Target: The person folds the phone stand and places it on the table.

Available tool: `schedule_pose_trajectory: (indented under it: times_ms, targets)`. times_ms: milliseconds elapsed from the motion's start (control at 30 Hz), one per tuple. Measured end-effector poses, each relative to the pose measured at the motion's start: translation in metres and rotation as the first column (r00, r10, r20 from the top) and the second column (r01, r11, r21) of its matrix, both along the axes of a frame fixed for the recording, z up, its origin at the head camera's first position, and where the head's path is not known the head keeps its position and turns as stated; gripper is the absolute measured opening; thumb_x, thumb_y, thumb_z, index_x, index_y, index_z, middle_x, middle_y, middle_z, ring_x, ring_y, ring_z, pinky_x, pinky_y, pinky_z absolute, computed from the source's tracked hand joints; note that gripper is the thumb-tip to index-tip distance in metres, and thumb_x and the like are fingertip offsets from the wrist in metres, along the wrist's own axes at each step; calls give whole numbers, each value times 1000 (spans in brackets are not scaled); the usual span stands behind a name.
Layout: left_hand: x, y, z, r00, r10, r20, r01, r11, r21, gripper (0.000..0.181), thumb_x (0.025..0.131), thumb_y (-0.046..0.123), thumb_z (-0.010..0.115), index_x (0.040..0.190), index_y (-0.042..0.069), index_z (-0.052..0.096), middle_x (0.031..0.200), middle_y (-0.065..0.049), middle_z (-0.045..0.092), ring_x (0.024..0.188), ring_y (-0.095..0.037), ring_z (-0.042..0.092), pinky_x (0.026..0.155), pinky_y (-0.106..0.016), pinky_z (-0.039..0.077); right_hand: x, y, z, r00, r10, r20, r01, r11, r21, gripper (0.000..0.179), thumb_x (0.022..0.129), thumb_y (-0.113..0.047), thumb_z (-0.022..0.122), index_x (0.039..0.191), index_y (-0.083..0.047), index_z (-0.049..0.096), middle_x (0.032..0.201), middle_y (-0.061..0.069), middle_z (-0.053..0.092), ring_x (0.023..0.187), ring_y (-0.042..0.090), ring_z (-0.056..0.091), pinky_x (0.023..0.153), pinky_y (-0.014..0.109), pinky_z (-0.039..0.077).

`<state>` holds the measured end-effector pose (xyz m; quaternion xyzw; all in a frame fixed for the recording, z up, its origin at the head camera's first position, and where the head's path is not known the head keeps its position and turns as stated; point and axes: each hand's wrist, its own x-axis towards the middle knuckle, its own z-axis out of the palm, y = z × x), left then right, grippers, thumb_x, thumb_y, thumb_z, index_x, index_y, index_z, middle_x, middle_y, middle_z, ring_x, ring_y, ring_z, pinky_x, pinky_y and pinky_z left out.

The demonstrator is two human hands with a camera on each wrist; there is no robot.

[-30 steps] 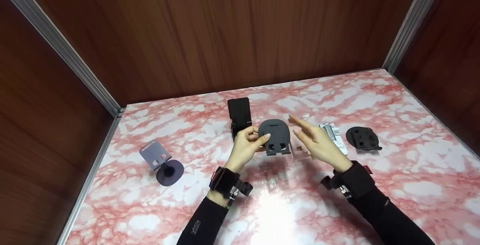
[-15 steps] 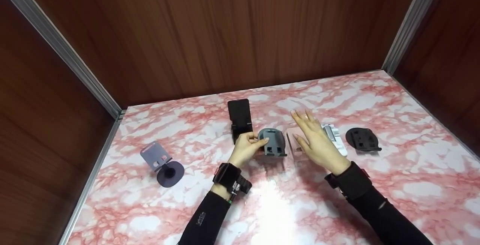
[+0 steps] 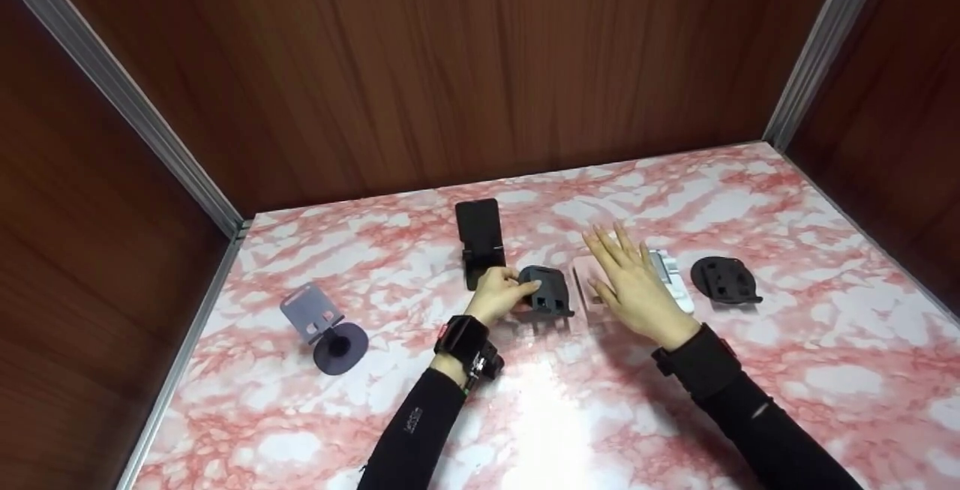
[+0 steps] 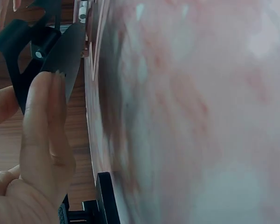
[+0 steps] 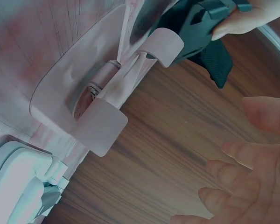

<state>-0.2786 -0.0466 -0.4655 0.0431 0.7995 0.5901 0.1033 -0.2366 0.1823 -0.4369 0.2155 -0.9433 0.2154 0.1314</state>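
My left hand (image 3: 495, 293) pinches a dark grey folding phone stand (image 3: 556, 296) by its left edge, thumb on top. The left wrist view shows its support plate (image 4: 69, 56) and curved lips side-on, tilted close over the table. To the right, my right hand (image 3: 637, 291) hovers palm down with fingers spread, holding nothing. Under it lies a pink phone stand (image 3: 586, 269), partly hidden in the head view; its lips and hinge show in the right wrist view. A white phone stand (image 3: 679, 291) lies just beyond the right hand, partly covered by it.
A black phone stand (image 3: 480, 223) lies behind the left hand. A black stand with a round base (image 3: 726, 280) is at the right. At the left, a purple stand (image 3: 309, 311) stands unfolded on its round base. Wooden panels (image 3: 480, 62) enclose the marbled table (image 3: 285, 430).
The left hand has lowered the dark grey phone stand toward the table and tilted it. The right hand has drawn away from it, turned palm down and spread its fingers over the pink stand.
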Motion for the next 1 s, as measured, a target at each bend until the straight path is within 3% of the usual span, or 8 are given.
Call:
schedule_pose_trajectory:
  times_ms: [300,467,600,700,833,1000]
  targets:
    - [-1,-3,-5,998,-13,66,15,999,-32,18,90,14,71,95,-1,64,75,-3,65,54,-9,66,51,-22,58,2,0,0,1000,5,9,-5,1000,17,64,100,-17,55,156,-8,26,162,20,21,151,43,10,114,75,8]
    - [-1,-3,-6,995,-12,99,11,1000,12,16,91,11,69,95,-3,62,79,-6,66,56,-8,64,59,-23,60,1,1,-2,1000,0,17,0,1000,30,65,99,-17,57,156,-9,26,162,21,20,151,43,10,115,75,7]
    - [0,-5,-5,993,-10,118,10,1000,2,21,92,14,67,99,-6,63,86,-8,66,64,-14,69,66,-27,62,1,1,-2,999,-4,32,3,999,41,67,99,-17,58,156,-9,26,163,22,19,151,44,8,116,74,5]
    - [2,-8,-3,996,-17,86,25,996,-83,30,93,19,67,108,-7,65,94,-13,69,71,-18,72,69,-28,62,2,0,-3,999,-10,40,8,999,47,68,98,-17,59,156,-9,26,163,22,19,151,45,6,116,74,5]
    - [5,-12,1,1000,-30,-5,28,969,-247,38,94,30,66,113,-3,69,104,-15,72,84,-20,72,77,-27,60,3,0,-3,999,-15,46,12,999,52,68,98,-19,59,156,-9,26,163,22,18,151,45,4,115,75,4]
    - [7,-16,5,998,-41,-55,22,951,-310,41,95,36,65,114,1,72,108,-15,73,86,-22,74,86,-32,59,3,1,-3,998,-17,59,13,999,53,67,99,-21,58,156,-9,27,163,22,17,151,45,3,115,75,3]
